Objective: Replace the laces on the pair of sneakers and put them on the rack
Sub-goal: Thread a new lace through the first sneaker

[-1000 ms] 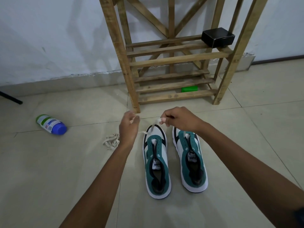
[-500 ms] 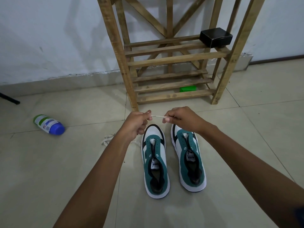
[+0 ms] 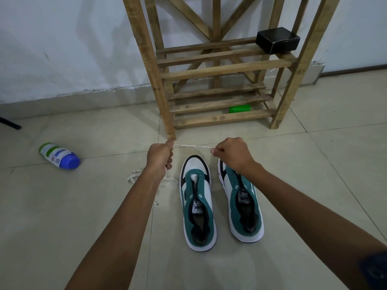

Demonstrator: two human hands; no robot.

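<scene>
Pulling apart since before, left hand and right hand each grip the taut lace.

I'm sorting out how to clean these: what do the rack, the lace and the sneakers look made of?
Rack: raw, unvarnished wood, with visible grain and knots.
Lace: probably woven white fabric, held taut between the left hand and right hand.
Sneakers: green suede-like panels, matte; smooth white panels, perhaps leather or synthetic.

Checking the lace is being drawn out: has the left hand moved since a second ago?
Yes. The left hand moved leftward, away from the left sneaker's toe, stretching the lace.
</scene>
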